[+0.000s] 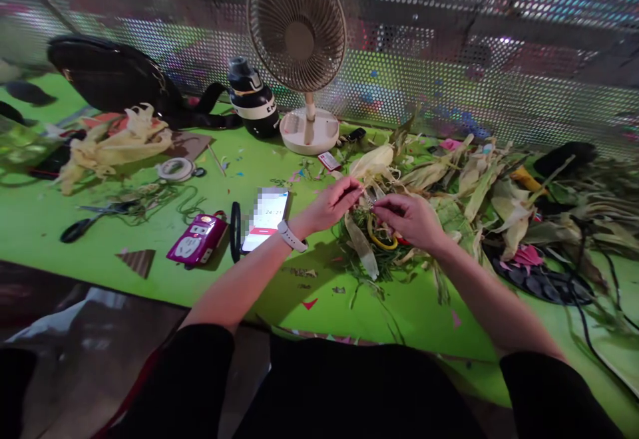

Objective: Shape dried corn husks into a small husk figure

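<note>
My left hand, with a white watch band on its wrist, is closed in a pinch over a heap of dried corn husks. Close to its right, my right hand also has its fingers pinched together. Something thin and pale shows between the two hands, too small to make out. Below them a narrow husk strip hangs over green needle-like sprigs. A yellow loop, perhaps a scissor handle, lies partly hidden under my right hand.
Left of my hands lie a lit phone, a purple box, black-handled scissors and a tape roll. A fan and a dark bottle stand behind. More husks, a black tray and cables lie right.
</note>
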Tool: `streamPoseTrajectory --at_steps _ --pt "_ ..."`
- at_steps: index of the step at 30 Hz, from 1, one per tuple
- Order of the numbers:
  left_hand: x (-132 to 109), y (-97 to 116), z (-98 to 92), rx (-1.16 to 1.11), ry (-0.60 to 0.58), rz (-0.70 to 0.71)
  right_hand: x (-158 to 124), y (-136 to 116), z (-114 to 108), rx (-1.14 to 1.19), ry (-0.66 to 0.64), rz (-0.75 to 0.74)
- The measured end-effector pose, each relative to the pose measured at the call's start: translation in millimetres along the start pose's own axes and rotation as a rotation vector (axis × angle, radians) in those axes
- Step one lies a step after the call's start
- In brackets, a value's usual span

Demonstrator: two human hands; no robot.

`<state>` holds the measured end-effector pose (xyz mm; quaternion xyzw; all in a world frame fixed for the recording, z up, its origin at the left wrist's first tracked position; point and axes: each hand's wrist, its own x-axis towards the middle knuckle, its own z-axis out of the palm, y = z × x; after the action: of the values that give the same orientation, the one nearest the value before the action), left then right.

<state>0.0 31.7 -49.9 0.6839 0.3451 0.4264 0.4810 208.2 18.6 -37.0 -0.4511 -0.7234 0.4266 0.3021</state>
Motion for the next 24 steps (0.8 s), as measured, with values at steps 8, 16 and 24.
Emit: streamPoseTrajectory --at_steps 8,16,24 --pt "0 -19 31.9 -0.606 0.345 -0.234 14 11 34 -0.246 0.271 -0.083" --pt "-3 -18 37.3 -0.583 0.256 -0.318 17 -6 5 -0.252 0.218 -0.075" --pt "-3 -19 24.6 -0.772 0.051 -0.587 29 5 2 -0.023 -0.119 0.002"
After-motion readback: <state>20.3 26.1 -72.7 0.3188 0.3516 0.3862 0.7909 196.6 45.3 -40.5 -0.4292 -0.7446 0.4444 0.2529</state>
